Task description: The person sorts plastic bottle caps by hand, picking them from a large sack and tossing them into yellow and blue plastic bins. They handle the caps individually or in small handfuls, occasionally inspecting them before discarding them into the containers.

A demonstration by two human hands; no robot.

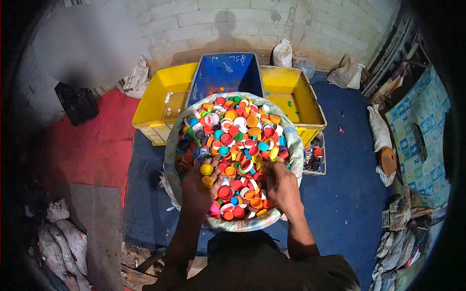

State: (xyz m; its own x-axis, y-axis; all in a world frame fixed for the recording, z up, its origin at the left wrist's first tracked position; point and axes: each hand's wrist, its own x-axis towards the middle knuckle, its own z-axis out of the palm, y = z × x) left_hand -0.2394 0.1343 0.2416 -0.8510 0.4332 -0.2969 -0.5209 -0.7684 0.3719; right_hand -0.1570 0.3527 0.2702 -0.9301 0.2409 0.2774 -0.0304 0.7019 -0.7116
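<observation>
A wide sack with a rolled-down rim (171, 145) stands before me, heaped with plastic bottle caps (236, 131) in red, orange, yellow, white, blue and green. At its left side my left hand (198, 186) has its fingers curled round yellow bottle caps (207, 169); two of them show. My right hand (283, 189) is over the right part of the heap, fingers bent down and closed among the caps. What its fingertips pinch, if anything, is hidden.
Beyond the sack stand a blue bin (225, 72) with some red caps, a left yellow bin (162, 92) with white pieces, and a right yellow bin (291, 89) with a few green ones. A small crate (315, 155) sits at right. Sacks (63, 247) lie lower left.
</observation>
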